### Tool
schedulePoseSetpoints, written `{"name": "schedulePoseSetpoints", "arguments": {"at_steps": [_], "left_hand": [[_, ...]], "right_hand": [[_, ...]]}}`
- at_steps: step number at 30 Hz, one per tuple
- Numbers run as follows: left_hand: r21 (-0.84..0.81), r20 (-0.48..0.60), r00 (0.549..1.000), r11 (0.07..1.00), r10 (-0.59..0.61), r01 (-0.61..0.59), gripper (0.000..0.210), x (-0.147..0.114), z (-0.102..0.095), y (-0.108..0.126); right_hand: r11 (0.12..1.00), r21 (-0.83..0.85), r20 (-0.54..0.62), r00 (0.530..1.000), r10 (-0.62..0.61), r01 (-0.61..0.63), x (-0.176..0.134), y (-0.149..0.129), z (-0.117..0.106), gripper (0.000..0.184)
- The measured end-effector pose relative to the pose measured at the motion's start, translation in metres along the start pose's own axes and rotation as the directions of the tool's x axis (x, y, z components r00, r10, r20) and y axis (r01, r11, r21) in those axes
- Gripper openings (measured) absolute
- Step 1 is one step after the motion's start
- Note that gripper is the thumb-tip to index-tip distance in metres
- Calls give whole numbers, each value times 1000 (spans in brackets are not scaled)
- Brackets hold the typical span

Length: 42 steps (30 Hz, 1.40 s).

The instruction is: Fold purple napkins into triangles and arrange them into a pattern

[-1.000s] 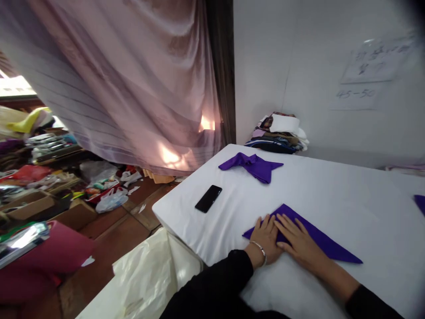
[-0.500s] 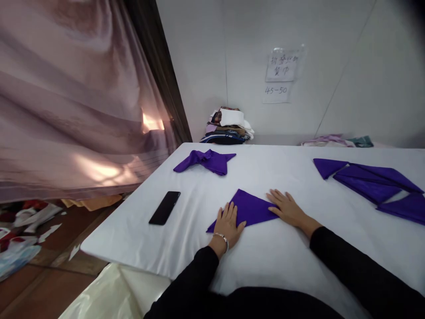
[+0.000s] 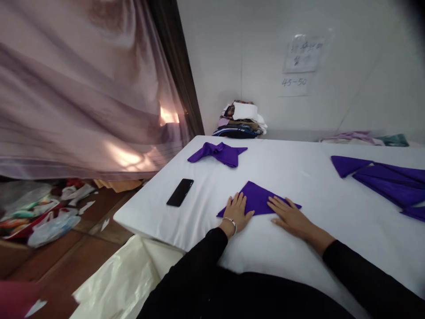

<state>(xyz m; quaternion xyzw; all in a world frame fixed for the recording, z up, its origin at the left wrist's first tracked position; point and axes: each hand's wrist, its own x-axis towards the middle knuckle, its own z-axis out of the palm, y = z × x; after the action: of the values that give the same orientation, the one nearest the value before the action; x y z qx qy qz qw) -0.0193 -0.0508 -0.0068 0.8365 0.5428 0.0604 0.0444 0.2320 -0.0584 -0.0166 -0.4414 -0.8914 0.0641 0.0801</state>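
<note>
A purple cloth, folded into a flat triangle, lies in front of me on the white-covered table. My left hand rests flat on its left part, fingers spread, a silver bracelet at the wrist. Over the right part lies my right hand, palm down with fingers stretched out. Neither hand grips the cloth. Beyond, at the far left of the table, sits a crumpled purple cloth. Several folded purple cloths lie together at the right.
A black phone lies left of my hands. Stacked clothes stand past the table's far edge, by the wall with paper signs. A pink curtain hangs at left. Bags and a pale plastic sheet are low at left.
My right hand has moved from the cloth's right edge onto its right part, and a corner now shows beyond it. My left hand stays on the cloth. The view has turned left.
</note>
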Motion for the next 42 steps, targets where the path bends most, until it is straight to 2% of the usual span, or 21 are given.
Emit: {"name": "schedulePoseSetpoints", "arguments": {"at_steps": [6,11,14,21,25,27,29,31,33,39,42], "left_hand": [[-47,33,999,999,3,-1,70,0,-2,1],[-93,47,999,996,19,-14,70,-2,-5,-4],[-96,56,998,995,21,-15,69,-13,-11,-18],[-32,82,989,991,-126,129,49,-57,-26,-62],[-40,49,983,983,-179,181,52,-66,-32,-70],[-66,22,991,989,-133,134,58,-66,-34,-65],[-99,3,1000,995,-23,23,62,-62,-35,-56],[-118,-8,995,988,97,-97,64,-55,-33,-45],[-116,-6,986,979,168,-167,64,-46,-31,-39],[-80,8,982,979,190,-189,56,-27,-30,-41],[-57,-24,981,980,191,-193,48,-29,-33,-34]], "right_hand": [[986,-74,-11,989,149,-150,-18,34,1,60],[982,-87,-27,986,163,-165,-23,39,5,61],[984,-88,-42,987,154,-157,-22,37,5,61],[983,-89,-16,987,161,-162,-20,33,-1,60],[984,-73,-15,986,164,-165,-18,31,-4,60],[983,-64,-6,985,170,-170,-18,31,-5,60],[984,-54,4,986,169,-168,-18,32,-6,61],[986,-43,11,986,164,-163,-18,33,-7,60],[987,-31,20,987,156,-156,-17,34,-9,59],[989,-23,44,988,150,-149,-15,44,-12,60],[987,-71,-2,989,146,-146,-12,45,-15,61]]}}
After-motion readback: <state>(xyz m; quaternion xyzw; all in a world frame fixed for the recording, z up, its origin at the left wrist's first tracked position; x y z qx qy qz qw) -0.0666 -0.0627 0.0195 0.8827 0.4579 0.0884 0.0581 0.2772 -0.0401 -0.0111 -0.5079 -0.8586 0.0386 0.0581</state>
